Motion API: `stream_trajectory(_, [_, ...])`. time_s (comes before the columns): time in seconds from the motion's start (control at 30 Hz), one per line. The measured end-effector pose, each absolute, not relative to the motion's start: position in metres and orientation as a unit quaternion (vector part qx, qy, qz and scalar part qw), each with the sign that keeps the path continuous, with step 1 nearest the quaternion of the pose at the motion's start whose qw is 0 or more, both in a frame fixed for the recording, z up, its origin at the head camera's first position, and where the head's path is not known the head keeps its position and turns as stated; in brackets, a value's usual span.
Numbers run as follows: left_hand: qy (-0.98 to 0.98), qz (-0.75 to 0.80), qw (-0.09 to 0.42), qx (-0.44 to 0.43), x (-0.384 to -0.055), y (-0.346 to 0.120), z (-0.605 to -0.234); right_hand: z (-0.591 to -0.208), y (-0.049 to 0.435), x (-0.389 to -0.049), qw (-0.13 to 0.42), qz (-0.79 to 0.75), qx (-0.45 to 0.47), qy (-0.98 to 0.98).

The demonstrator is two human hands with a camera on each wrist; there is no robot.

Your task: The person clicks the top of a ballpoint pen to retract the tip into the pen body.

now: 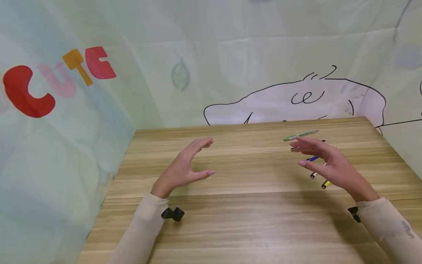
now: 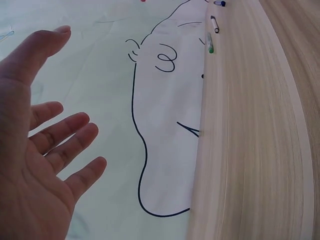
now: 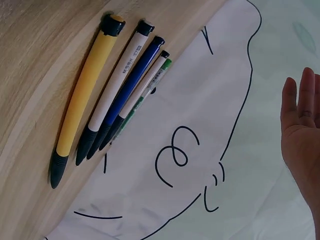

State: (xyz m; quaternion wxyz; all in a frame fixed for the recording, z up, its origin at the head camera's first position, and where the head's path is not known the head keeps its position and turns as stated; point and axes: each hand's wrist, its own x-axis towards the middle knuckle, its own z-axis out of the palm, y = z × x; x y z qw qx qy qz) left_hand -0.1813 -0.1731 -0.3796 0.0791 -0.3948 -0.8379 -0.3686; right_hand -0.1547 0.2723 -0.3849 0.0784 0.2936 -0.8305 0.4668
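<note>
Over the left part of the wooden table my left hand is held up, fingers relaxed and thumb apart, holding nothing. My right hand hovers above the pens on the right, its fingers loosely bent and nothing in them. In the right wrist view several pens lie side by side: a thick yellow pen, a white pen, a blue pen, a slimmer white pen and a green clear pen. The head view shows the green pen farthest back; the right hand partly covers the others.
The wooden table meets a pale cloth backdrop along its back edge. A line-drawn white animal and coloured letters are printed on the cloth. A dark wrist camera sits at the left cuff, another at the right.
</note>
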Motion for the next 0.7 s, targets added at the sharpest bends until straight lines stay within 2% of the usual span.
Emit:
stream_trajectory(0.3, [-0.832,-0.378,0.065,-0.401,-0.181,-0.175,-0.38,-0.385,0.279,-0.158,0.038,0.503,0.264,-0.822])
stream_trajectory(0.7, [-0.826,-0.393,0.057,-0.401,-0.179,-0.179,-0.379,-0.391,0.293,-0.17,0.012,0.489,0.268,-0.83])
